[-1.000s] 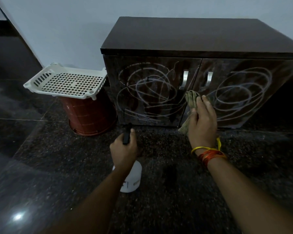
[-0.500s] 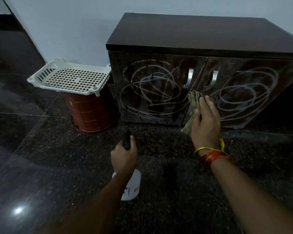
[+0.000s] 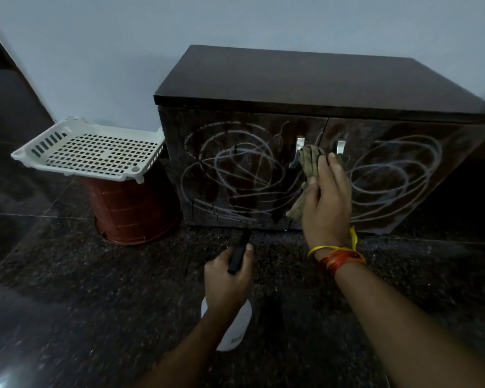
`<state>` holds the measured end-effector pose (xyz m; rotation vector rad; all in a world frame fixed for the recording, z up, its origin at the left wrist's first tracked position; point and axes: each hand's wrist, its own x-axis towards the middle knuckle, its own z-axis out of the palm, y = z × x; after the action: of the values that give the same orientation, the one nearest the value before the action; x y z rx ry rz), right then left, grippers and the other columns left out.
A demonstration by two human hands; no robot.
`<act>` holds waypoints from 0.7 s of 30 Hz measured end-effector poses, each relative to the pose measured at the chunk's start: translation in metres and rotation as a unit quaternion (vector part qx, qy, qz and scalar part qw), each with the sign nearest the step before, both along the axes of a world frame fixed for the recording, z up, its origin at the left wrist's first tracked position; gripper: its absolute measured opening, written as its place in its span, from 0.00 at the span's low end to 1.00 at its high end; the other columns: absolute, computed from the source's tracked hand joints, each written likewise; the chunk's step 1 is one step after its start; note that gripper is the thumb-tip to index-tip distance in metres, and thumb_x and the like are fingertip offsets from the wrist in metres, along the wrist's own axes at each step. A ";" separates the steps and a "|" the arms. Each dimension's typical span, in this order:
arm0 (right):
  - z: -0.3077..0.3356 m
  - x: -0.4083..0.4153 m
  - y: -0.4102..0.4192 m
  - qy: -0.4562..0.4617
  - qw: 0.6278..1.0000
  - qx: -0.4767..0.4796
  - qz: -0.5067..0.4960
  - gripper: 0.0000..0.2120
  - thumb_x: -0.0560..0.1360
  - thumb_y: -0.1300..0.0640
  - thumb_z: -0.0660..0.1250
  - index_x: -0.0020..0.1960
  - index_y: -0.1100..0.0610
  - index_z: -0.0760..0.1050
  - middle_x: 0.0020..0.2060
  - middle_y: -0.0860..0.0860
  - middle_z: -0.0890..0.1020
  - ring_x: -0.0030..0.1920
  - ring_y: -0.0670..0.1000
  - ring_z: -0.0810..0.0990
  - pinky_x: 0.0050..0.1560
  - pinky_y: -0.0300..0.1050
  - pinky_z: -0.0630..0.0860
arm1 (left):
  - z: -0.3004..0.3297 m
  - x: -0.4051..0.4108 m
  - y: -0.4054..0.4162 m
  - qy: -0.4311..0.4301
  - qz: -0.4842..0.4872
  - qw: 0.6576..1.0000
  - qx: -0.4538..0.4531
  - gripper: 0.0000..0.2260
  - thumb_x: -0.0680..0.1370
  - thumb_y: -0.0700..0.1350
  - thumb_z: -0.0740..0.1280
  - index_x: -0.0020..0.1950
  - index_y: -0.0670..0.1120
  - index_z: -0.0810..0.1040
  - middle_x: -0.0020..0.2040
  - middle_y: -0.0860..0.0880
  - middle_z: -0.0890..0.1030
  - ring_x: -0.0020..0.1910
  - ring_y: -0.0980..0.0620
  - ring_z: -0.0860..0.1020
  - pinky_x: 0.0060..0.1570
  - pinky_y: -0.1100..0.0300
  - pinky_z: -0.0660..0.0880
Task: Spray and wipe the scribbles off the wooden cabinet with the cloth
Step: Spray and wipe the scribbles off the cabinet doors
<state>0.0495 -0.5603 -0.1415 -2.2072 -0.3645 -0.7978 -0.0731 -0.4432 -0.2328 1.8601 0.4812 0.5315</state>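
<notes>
At cabinet (image 3: 305, 79) front: right hand (image 3: 326, 203) presses cloth (image 3: 310, 166) flat-fingered at door seam; left hand (image 3: 227, 278) grips sprayer (image 3: 237, 329). Scribbles (image 3: 235, 175) intact. Wiping barely begun; next, firm strokes across.

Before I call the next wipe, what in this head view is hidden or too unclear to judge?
- Spray bottle: label and liquid level, hidden under the left hand.
- Scribbles beneath the cloth and right hand.
- Cabinet: right end cut off by the frame edge.
</notes>
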 end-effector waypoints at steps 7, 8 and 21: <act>0.020 0.040 0.016 -0.076 0.997 0.024 -0.003 0.20 0.81 0.60 0.56 0.71 0.65 0.67 0.72 0.61 0.67 0.73 0.60 0.64 0.74 0.57 0.61 | 0.020 0.026 0.000 -0.048 -0.020 0.999 0.006 0.19 0.80 0.49 0.66 0.30 0.46 0.68 0.23 0.52 0.66 0.23 0.52 0.66 0.25 0.67 0.60; 0.021 0.045 0.016 -0.087 0.996 0.027 -0.003 0.20 0.81 0.59 0.55 0.72 0.65 0.66 0.73 0.61 0.66 0.73 0.60 0.63 0.73 0.59 0.61 | 0.022 0.028 0.001 -0.060 -0.028 0.998 0.002 0.18 0.80 0.49 0.67 0.31 0.47 0.69 0.23 0.52 0.68 0.23 0.53 0.66 0.25 0.68 0.60; 0.011 0.080 0.054 -0.109 0.978 -0.164 -0.072 0.28 0.83 0.53 0.49 0.77 0.67 0.49 0.76 0.67 0.48 0.75 0.73 0.46 0.75 0.65 0.43 | 0.036 0.031 0.031 -0.137 0.020 0.990 -0.035 0.20 0.76 0.59 0.64 0.37 0.42 0.74 0.27 0.45 0.69 0.25 0.42 0.69 0.25 0.50 0.67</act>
<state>0.1294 -0.5058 -0.1309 -2.4783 -0.4757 -1.1322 -0.0426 -0.4118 -0.1972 1.6807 0.3500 0.7749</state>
